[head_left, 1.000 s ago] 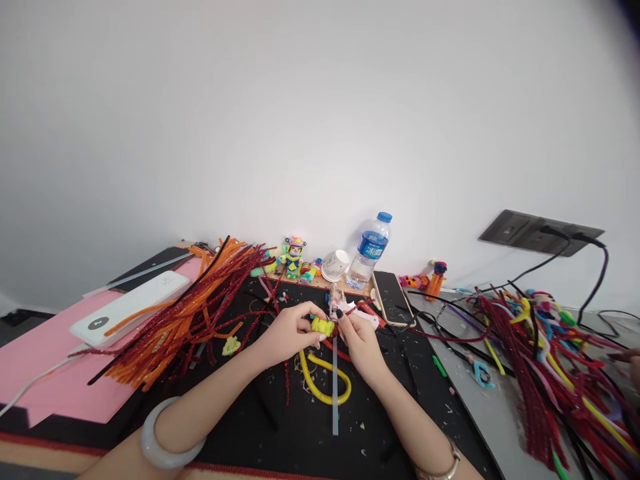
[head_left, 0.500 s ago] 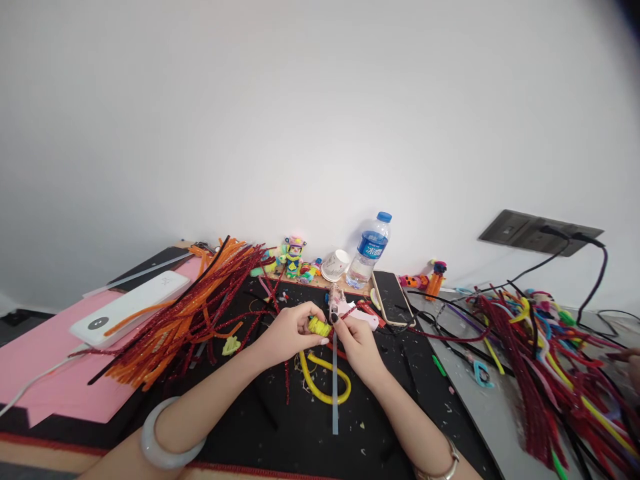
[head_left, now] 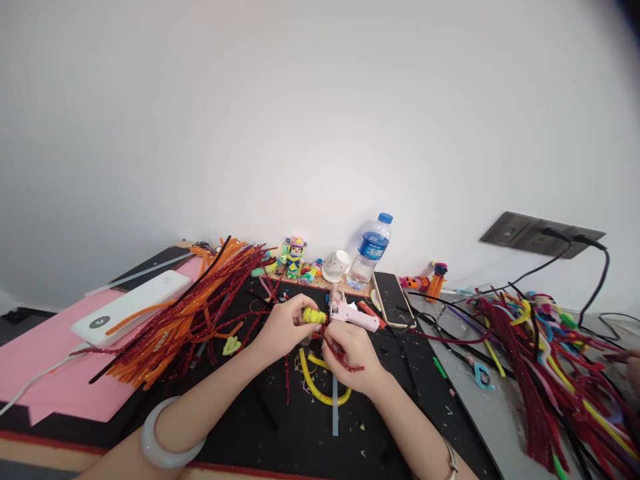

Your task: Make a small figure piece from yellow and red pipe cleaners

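My left hand (head_left: 284, 331) is closed, pinching a small coil of yellow pipe cleaner (head_left: 313, 315) between thumb and fingers. Right beside it, my right hand (head_left: 361, 348) curls its fingers round a dark red glittery pipe cleaner (head_left: 352, 365), whose end sticks out across the back of the hand. The red strand's other end meets the yellow coil, partly hidden by fingers. Just beyond the right hand lies a pale pink glue gun (head_left: 356, 316). Below the hands, a bent yellow pipe cleaner (head_left: 311, 390) and a translucent glue stick (head_left: 335, 417) rest on the black mat (head_left: 210, 433).
Orange and red pipe cleaners (head_left: 170, 333) lie left, by a white power bank (head_left: 131, 310). Behind stand a small figure (head_left: 294, 257), a paper cup (head_left: 336, 267), a water bottle (head_left: 371, 252) and a phone (head_left: 393, 300). A mixed pipe-cleaner heap (head_left: 550, 373) and another person's hand (head_left: 633, 367) are right.
My right hand has moved down from the glue gun's front and turned over, with the red strand now across it. The yellow coil, in my left hand, has shifted slightly left and up.
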`<state>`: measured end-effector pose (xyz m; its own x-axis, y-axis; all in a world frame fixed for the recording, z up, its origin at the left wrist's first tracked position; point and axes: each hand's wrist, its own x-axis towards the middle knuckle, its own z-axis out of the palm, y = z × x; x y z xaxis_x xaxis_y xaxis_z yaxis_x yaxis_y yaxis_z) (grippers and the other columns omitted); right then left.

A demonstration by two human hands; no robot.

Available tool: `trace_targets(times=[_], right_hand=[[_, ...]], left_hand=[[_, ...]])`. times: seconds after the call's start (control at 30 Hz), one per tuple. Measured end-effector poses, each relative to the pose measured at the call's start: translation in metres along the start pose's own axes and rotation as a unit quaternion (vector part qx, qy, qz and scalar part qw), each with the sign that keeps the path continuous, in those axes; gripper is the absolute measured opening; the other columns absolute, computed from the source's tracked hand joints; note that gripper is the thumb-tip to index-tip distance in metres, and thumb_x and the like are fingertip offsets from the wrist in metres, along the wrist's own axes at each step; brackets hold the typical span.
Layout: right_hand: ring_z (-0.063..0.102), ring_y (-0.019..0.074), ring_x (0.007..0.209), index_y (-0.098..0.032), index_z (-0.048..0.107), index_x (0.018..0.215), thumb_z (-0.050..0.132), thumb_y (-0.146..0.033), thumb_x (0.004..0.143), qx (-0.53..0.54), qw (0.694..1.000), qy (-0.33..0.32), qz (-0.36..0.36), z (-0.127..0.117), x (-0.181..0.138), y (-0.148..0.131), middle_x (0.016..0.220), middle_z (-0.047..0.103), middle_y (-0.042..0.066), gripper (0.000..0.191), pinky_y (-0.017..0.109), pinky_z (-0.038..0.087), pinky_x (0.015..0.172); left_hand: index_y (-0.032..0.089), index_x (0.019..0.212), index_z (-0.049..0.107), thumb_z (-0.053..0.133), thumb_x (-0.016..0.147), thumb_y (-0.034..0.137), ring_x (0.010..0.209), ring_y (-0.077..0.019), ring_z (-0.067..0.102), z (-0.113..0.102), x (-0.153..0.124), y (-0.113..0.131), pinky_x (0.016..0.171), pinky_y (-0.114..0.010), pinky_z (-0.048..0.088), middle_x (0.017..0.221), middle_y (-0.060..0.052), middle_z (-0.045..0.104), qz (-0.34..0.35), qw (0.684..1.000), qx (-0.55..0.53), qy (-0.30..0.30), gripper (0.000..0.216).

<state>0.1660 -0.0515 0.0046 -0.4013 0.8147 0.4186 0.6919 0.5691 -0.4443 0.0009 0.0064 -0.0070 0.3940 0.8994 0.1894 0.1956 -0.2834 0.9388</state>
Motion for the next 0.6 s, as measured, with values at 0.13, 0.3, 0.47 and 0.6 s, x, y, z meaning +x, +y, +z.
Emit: trace_targets(times=[0.13, 0.3, 0.47, 0.6], right_hand=[[0.047, 0.0168, 0.071, -0.020, 0.046, 0.077, 0.042, -0.010, 0.067, -0.050, 0.996, 0.054, 0.057, -0.006, 0.002, 0.015, 0.076, 0.052, 0.002, 0.015, 0.027, 0.036, 0.065], [0.046, 0.0268, 0.101, -0.020, 0.048, 0.105, 0.046, -0.016, 0.067, -0.188, 0.955, 0.077, 0.218, -0.009, 0.003, 0.039, 0.108, 0.054, 0.010, 0.038, 0.038, 0.035, 0.079], [0.046, 0.0302, 0.103, -0.020, 0.048, 0.111, 0.051, -0.020, 0.067, -0.207, 0.938, 0.026, 0.278, -0.004, 0.000, 0.049, 0.112, 0.056, 0.012, 0.044, 0.045, 0.032, 0.083], [0.048, 0.0299, 0.102, -0.021, 0.051, 0.110, 0.053, -0.021, 0.068, -0.212, 0.934, 0.066, 0.279, -0.006, 0.001, 0.052, 0.108, 0.059, 0.011, 0.041, 0.044, 0.033, 0.082]], left_hand=[[0.018, 0.089, 0.056, 0.063, 0.068, 0.025, 0.074, -0.0152, 0.059, -0.005, 0.002, -0.001, 0.066, -0.025, 0.047, 0.081, -0.002, 0.063, 0.024, 0.998, 0.032, 0.054, 0.024], [0.018, 0.088, 0.054, 0.060, 0.072, 0.023, 0.075, -0.0135, 0.059, -0.010, 0.003, 0.001, 0.068, -0.024, 0.046, 0.091, -0.002, 0.063, 0.058, 0.995, 0.050, 0.063, 0.018], [0.018, 0.088, 0.053, 0.060, 0.072, 0.022, 0.078, -0.0141, 0.059, -0.011, 0.003, 0.000, 0.068, -0.023, 0.046, 0.098, -0.003, 0.062, 0.064, 0.993, 0.061, 0.074, 0.018], [0.019, 0.090, 0.052, 0.059, 0.072, 0.023, 0.082, -0.0154, 0.060, -0.014, 0.005, -0.004, 0.075, -0.027, 0.046, 0.103, -0.004, 0.061, 0.068, 0.991, 0.062, 0.099, 0.020]])
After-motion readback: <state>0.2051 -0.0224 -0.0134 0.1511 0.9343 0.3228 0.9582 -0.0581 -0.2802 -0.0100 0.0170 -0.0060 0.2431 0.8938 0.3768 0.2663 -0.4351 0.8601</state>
